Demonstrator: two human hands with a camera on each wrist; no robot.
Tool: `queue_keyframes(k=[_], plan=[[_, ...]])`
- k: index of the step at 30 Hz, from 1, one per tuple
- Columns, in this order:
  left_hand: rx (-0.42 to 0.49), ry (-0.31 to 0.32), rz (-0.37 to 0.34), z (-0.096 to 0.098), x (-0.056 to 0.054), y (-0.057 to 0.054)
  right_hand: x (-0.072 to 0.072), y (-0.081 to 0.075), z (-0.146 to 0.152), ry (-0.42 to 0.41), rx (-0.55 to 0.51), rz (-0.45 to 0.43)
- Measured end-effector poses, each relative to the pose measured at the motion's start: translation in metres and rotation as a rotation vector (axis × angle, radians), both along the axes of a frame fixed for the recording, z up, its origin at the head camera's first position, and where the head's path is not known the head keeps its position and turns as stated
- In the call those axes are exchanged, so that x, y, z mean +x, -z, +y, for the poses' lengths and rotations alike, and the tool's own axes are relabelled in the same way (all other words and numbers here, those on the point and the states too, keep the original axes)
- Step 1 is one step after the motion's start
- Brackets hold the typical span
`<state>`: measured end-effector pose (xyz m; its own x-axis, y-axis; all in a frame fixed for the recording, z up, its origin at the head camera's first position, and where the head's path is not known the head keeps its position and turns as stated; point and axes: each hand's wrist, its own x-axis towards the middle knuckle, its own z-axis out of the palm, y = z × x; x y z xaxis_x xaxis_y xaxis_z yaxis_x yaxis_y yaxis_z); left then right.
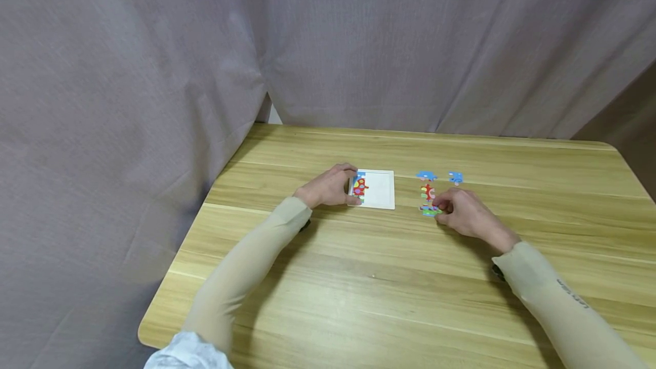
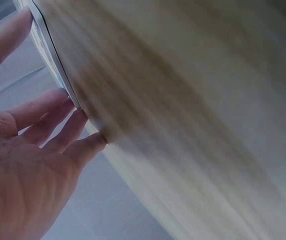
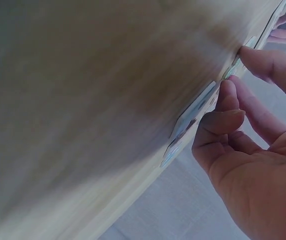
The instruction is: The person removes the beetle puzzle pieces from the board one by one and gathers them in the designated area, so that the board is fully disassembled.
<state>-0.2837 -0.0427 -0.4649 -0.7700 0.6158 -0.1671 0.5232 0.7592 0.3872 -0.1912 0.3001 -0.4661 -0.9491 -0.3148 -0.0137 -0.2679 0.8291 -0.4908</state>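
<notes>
Pale sleeves (image 1: 253, 258) cross the wooden table (image 1: 359, 278), whose far edge runs beyond both grips. The left hand (image 1: 330, 185), thumb and fingers spread wide, holds the white tray (image 1: 380, 189) at its left edge; bare white tray floor lies rightward. The right hand (image 1: 463, 212), nearly closed, pinches a green piece (image 1: 430, 213), wood separating it from the tray. Blue pieces (image 1: 455, 177) lie beyond.

Downward head view, close wrist views — shared tabletop (image 1: 333, 289)

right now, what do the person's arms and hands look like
Both arms wear snug beige sleeves; the right sleeve has dark lettering, the left sleeve meets pale cloth. A small black piece shows at each cuff. Both hands are ungloved.
</notes>
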Motion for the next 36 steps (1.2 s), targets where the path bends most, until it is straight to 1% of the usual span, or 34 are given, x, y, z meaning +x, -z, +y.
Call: queue_keyframes(k=[5,9,13,16,20,25,28,36], plan=[[-0.004,-0.002,-0.005,-0.003,-0.001,0.001,-0.001,0.0,-0.003,0.005,-0.005,-0.009],[-0.004,-0.004,-0.022,-0.006,-0.001,0.0,-0.002,-0.001,-0.007,0.012,-0.015,-0.015],[-0.002,-0.026,-0.039,-0.011,-0.003,-0.001,-0.003,-0.004,-0.016,0.013,-0.022,-0.004],[-0.001,-0.035,-0.035,-0.014,-0.004,0.0,-0.006,-0.007,-0.024,0.01,-0.017,0.011],[-0.004,-0.025,-0.02,-0.017,-0.006,0.001,-0.011,-0.01,-0.038,0.002,-0.027,0.03],[-0.003,-0.03,-0.024,-0.018,-0.007,-0.001,-0.022,-0.01,-0.063,-0.016,-0.08,0.05],[-0.003,-0.029,-0.024,-0.017,-0.007,-0.002,-0.031,-0.01,-0.08,-0.025,-0.113,0.044],[-0.004,-0.02,-0.005,-0.009,-0.01,0.001,-0.062,-0.001,-0.12,-0.037,-0.156,0.051]])
